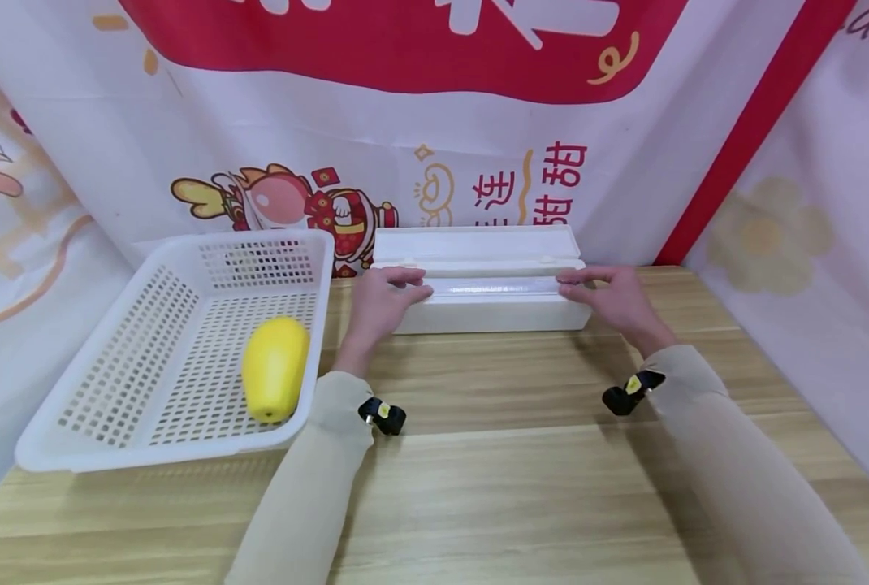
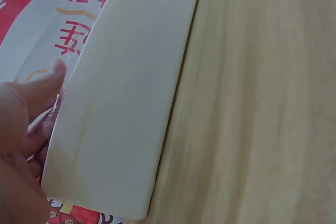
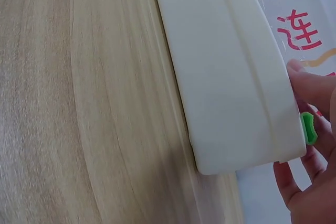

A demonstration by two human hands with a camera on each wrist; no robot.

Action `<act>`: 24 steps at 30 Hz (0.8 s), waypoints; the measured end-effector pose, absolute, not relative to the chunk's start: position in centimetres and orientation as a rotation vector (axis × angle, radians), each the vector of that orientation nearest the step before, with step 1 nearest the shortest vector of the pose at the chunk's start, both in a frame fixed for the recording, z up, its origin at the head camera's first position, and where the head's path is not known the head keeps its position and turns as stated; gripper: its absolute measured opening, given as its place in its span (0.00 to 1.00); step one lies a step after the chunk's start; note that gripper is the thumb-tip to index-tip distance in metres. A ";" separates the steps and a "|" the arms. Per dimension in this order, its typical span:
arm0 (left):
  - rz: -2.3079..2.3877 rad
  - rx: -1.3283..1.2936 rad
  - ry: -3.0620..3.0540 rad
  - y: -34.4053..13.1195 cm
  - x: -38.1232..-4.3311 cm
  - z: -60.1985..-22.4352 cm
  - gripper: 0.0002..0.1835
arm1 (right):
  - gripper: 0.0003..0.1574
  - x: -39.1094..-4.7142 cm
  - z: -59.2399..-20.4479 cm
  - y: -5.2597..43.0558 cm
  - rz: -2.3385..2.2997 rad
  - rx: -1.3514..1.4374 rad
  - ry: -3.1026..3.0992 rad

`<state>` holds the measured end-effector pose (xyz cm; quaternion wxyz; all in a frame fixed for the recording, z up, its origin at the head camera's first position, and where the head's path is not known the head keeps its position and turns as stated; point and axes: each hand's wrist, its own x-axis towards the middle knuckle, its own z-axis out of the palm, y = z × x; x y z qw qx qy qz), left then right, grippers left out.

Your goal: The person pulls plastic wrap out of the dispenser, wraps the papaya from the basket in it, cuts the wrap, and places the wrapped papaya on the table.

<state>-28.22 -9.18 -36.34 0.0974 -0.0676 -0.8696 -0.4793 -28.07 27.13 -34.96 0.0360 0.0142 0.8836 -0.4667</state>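
A long white cling film dispenser box [image 1: 489, 318] stands by the backdrop, its lid [image 1: 478, 242] raised at the back. Clear cling film [image 1: 489, 287] lies along the opening. At the box's left end, my left hand [image 1: 382, 302] pinches the film between thumb and fingers. My right hand [image 1: 620, 302] does the same at the right end. In the right wrist view a small green piece [image 3: 308, 128] shows between the box's end and the fingers. The box wall hides part of the fingers in both wrist views.
A white perforated basket [image 1: 62, 435] stands to the left of the box, with a yellow papaya-like fruit [image 1: 276, 367] lying in it. Behind the wooden table [image 1: 507, 504] hangs a printed cloth backdrop [image 1: 317, 122], which also rises along both sides.
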 end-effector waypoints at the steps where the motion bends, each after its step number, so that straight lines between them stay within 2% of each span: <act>1: -1.411 -0.190 -2.568 -9.2 -28.3 -36.3 0.16 | 0.26 -28.1 -35.0 27.1 -1.428 0.053 2.719; 7: -1.300 -0.138 -2.592 -9.5 -28.4 -36.2 0.08 | 0.27 -28.5 -34.7 26.2 -1.330 0.089 2.820; 24: -1.089 -0.210 -2.638 -9.2 -28.6 -36.2 0.10 | 0.23 -28.6 -35.1 26.2 -1.375 0.143 2.892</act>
